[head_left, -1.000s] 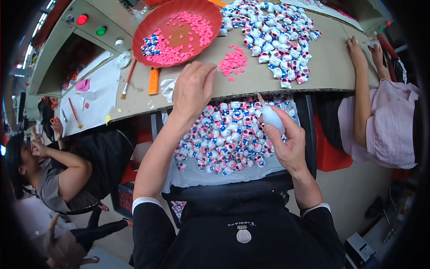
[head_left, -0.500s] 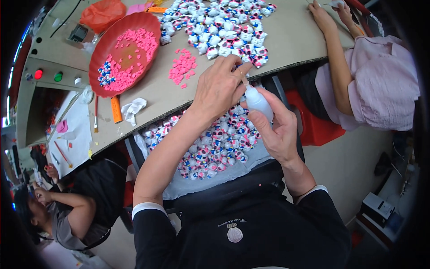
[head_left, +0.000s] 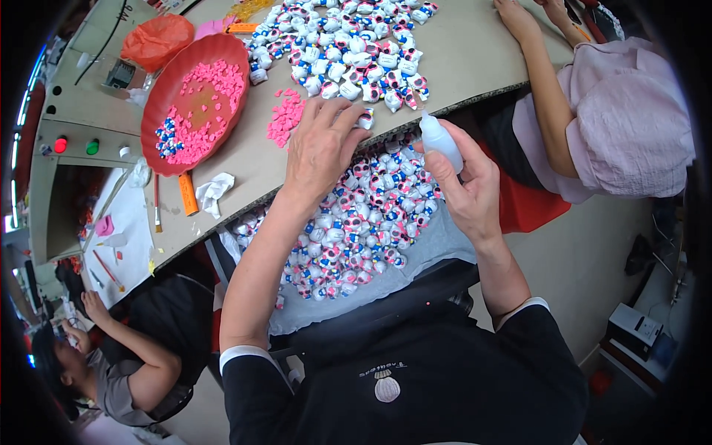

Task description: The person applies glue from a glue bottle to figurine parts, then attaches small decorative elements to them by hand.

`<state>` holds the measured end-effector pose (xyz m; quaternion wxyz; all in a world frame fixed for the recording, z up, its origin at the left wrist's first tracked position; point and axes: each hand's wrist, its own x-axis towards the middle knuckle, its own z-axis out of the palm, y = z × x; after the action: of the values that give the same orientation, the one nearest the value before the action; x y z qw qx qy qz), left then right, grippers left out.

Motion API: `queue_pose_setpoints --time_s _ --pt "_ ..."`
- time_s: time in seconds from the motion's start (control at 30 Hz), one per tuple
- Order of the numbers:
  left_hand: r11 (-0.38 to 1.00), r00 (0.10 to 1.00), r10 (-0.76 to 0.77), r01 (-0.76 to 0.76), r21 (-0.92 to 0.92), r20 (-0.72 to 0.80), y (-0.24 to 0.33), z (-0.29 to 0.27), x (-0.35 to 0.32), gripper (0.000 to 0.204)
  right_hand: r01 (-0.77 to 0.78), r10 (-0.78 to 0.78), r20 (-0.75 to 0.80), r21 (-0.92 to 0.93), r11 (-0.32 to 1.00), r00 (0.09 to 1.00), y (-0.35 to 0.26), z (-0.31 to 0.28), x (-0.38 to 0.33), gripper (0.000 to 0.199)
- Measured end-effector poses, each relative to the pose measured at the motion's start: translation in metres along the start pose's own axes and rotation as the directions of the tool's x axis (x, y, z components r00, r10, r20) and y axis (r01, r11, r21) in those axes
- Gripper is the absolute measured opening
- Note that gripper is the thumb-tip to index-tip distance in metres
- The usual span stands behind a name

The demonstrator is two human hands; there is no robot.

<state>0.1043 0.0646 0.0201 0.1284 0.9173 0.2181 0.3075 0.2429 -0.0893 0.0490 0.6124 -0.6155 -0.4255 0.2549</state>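
Observation:
My left hand (head_left: 320, 148) rests at the table's near edge and pinches one small white toy figure (head_left: 365, 119) with pink and blue details. My right hand (head_left: 461, 185) grips a small white squeeze bottle (head_left: 440, 141), its tip pointing up toward that figure. Below both hands a grey cloth (head_left: 415, 256) across my lap carries several of the same figures (head_left: 356, 222). A larger heap of figures (head_left: 348, 52) lies on the beige table (head_left: 237, 170) beyond my hands. Small pink pieces (head_left: 285, 117) lie just left of my left hand.
A red round tray (head_left: 194, 100) with pink pieces and some blue-white bits sits at the left. Beside it lie an orange marker (head_left: 188, 194), crumpled white paper (head_left: 213, 191) and an orange bag (head_left: 156, 38). A person in pink (head_left: 615, 126) works at right; another person (head_left: 111, 363) sits lower left.
The view has shifted so the table sits higher and farther right. My left hand now pinches a figure at the table edge, and the bottle has come close beside it.

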Motion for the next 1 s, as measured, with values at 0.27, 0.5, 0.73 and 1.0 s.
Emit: queue_pose_setpoints --time_s 0.27,0.5,0.73,1.0 --pt "0.998 0.994 0.047 -0.05 0.024 0.099 -0.009 0.003 0.004 0.028 -0.02 0.02 0.012 -0.041 0.999 1.0 0.004 0.003 0.001 0.035" --pt "0.982 0.998 0.057 -0.053 -0.18 0.018 0.013 -0.018 -0.013 0.027 -0.087 0.088 -0.014 0.085 0.993 0.996 0.002 0.011 0.005 0.037" --pt "0.902 0.997 -0.081 0.072 -0.426 -0.002 0.04 -0.037 -0.049 0.026 -0.358 0.285 0.242 0.361 0.861 0.928 -0.005 0.038 -0.001 0.033" --pt "-0.086 0.736 -0.601 0.329 -0.94 0.312 0.073 -0.035 -0.095 0.035 -0.155 0.161 0.025 0.452 0.879 0.987 -0.017 0.089 -0.025 0.039"
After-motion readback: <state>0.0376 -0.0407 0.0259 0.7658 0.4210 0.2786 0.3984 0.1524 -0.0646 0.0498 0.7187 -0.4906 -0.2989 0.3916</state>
